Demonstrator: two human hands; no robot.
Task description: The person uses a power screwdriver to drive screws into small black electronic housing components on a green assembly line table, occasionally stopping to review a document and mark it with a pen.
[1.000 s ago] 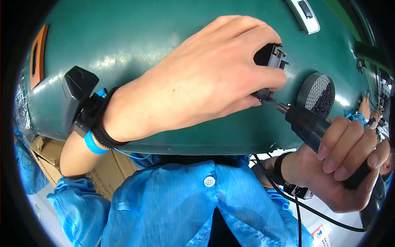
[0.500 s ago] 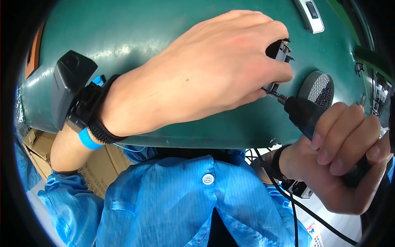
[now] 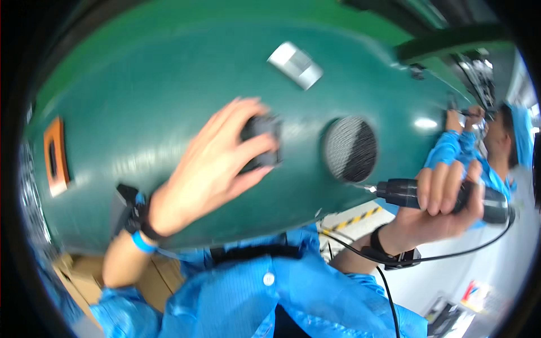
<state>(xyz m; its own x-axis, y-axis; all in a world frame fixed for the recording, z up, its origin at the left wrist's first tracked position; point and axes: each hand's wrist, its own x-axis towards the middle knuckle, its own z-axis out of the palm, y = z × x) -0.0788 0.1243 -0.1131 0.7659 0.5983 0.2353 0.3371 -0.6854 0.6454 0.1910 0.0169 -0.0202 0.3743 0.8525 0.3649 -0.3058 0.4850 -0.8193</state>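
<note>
Screwdriver in right grip, blurred print

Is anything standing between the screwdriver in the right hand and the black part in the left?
The round dish sits by the tip of the screwdriver, edging the way to the black part. On the dish's near side, nothing visible blocks it.

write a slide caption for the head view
Left hand around a dark part, right hand holding a corded driver near a round tray.

Orange slotted frame far left; cardboard box lower left; co-worker at right.
</note>
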